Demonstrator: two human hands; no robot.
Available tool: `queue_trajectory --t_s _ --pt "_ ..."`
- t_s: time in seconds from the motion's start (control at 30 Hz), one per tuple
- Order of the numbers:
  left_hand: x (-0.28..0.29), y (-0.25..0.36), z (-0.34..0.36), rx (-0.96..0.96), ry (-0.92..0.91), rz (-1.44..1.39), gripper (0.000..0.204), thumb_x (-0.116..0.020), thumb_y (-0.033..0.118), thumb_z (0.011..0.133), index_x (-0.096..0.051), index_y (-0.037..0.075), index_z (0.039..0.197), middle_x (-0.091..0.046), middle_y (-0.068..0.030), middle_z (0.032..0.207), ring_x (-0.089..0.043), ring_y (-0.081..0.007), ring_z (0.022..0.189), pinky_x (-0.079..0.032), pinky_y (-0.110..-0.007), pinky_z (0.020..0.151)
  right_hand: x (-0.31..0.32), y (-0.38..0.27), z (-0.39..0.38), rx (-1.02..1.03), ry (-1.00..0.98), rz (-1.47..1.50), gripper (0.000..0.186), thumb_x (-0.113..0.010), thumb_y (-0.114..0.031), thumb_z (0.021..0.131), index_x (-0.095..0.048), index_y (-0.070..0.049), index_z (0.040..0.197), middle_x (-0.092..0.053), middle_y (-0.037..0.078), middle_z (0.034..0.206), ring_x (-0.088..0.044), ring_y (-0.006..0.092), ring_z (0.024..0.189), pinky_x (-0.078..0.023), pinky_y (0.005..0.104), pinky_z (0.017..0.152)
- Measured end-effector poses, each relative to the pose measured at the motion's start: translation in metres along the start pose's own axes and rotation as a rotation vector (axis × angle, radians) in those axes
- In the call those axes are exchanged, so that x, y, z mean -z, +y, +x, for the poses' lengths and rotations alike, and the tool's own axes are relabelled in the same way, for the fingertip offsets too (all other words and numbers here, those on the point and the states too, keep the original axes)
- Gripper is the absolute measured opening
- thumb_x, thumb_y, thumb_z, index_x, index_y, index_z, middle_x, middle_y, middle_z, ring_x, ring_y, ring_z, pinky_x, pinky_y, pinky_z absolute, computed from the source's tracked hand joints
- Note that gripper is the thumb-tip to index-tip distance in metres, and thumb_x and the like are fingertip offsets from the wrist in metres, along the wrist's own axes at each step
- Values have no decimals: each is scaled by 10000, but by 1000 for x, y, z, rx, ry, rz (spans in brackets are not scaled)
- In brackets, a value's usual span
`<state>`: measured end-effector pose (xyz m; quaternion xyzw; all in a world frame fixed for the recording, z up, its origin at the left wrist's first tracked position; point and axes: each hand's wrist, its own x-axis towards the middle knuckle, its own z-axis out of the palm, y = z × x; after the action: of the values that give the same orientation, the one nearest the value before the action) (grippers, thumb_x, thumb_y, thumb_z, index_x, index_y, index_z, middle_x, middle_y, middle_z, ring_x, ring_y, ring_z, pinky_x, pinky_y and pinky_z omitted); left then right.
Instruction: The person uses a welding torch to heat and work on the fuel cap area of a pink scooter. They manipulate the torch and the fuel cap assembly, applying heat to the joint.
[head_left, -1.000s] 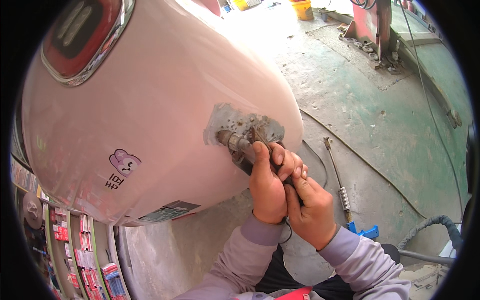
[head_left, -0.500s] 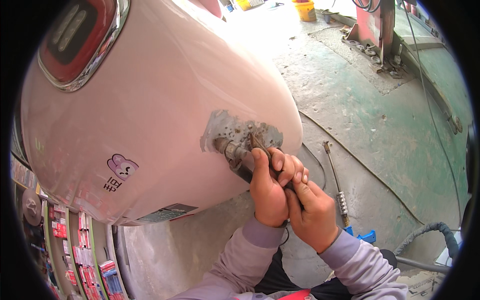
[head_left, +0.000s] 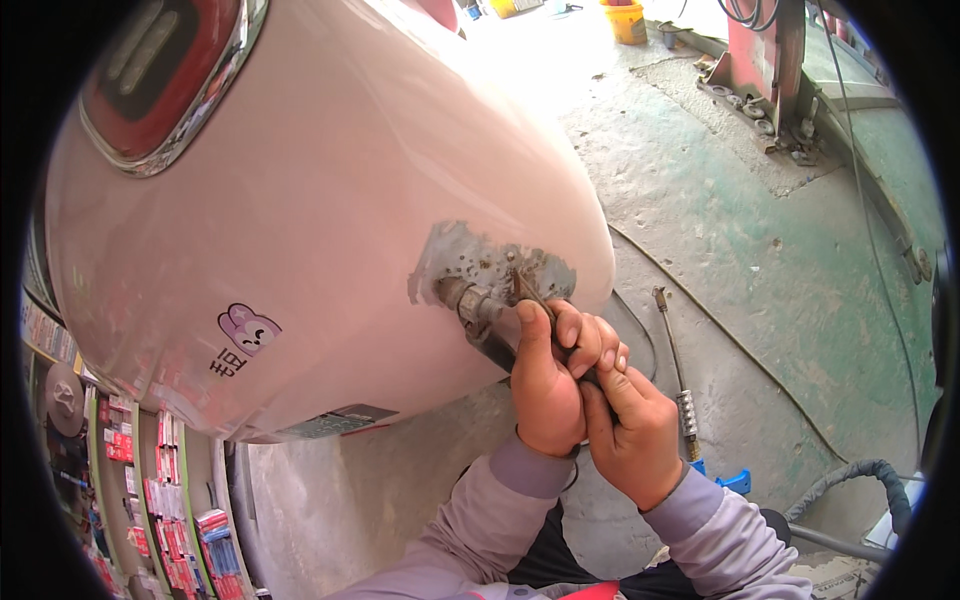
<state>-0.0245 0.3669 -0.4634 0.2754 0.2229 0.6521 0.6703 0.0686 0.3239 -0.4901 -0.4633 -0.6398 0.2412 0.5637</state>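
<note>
The pink rear body panel of a car [head_left: 300, 170] has a grey, roughly stripped patch [head_left: 445, 245] dotted with small holes or marks. A metal hand tool [head_left: 470, 305] has its cylindrical tip at this patch, with a thin dark lever along its side. My left hand [head_left: 550, 375] is closed round the tool, thumb up and fingers over the lever. My right hand [head_left: 635, 440] grips the tool's rear end, just below and right of my left, partly hiding it.
A long rod tool with a blue handle [head_left: 687, 410] lies on the floor to the right, among hoses [head_left: 730, 335]. A red post [head_left: 752, 55] and yellow bucket [head_left: 625, 22] stand beyond. At left are shelves of small packets [head_left: 165, 495].
The whole view has shifted slightly. Both hands and the tool keep about the same hold and place against the grey patch.
</note>
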Motion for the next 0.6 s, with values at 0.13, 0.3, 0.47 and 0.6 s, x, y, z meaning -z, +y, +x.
queue_trajectory --t_s 0.13,0.3,0.47,0.6 --pt "0 0 -1 -11 27 -14 521 -345 596 1060 -361 141 809 -326 23 624 -410 -156 648 -443 -342 701 1 0 -2 47 -1 5 278 -692 -30 894 -684 34 1165 -654 180 853 -652 363 681 -534 394 592" --pt "-3 -1 0 -1 29 37 519 -337 601 1059 -352 144 815 -321 24 620 -405 -158 642 -444 -344 695 3 1 1 -1 -9 -10 293 -689 -25 893 -682 27 1181 -655 180 853 -659 362 689 -535 397 596" --pt "-2 0 -4 -131 -85 -93 508 -348 594 1059 -357 143 825 -333 16 628 -432 -161 657 -447 -347 702 6 -4 -1 23 -119 5 300 -670 13 903 -660 61 1199 -669 224 906 -682 366 735 -549 359 653" --pt "1 2 -5 -36 47 94 510 -382 588 1055 -369 133 824 -349 8 636 -446 -166 666 -456 -345 709 0 0 0 15 -42 30 315 -692 -12 891 -664 49 1199 -654 187 856 -649 350 692 -533 377 608"
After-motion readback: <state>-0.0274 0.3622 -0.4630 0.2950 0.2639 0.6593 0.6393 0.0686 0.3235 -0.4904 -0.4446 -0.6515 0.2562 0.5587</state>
